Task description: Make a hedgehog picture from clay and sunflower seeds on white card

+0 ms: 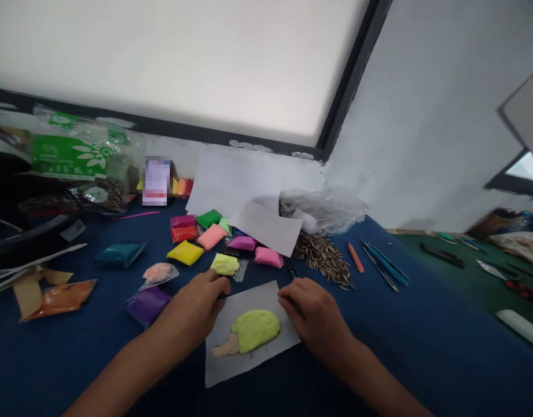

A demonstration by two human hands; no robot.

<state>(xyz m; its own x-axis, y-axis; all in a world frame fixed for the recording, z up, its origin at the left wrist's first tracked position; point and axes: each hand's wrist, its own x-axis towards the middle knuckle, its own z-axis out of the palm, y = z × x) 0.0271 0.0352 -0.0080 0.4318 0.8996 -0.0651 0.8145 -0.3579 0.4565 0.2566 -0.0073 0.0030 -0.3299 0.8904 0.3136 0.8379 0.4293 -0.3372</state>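
Observation:
A white sheet of paper lies tilted on the blue table. On it is a flat shape of yellow-green modelling clay, joined to a pale pink clay strip at its lower left. My left hand is closed over the paper's upper left edge, close to an opened packet of yellow-green clay. At the upper right edge, my right hand has its thumb and fingers pinched together. What either hand's fingertips grip is hidden. A dark pen-like thing shows just beyond the right hand.
Clay packets, including yellow, purple and teal, lie to the left. Behind are loose white papers and a pile of sunflower seeds. Rightward lie an orange stick and blue tweezers-like tools.

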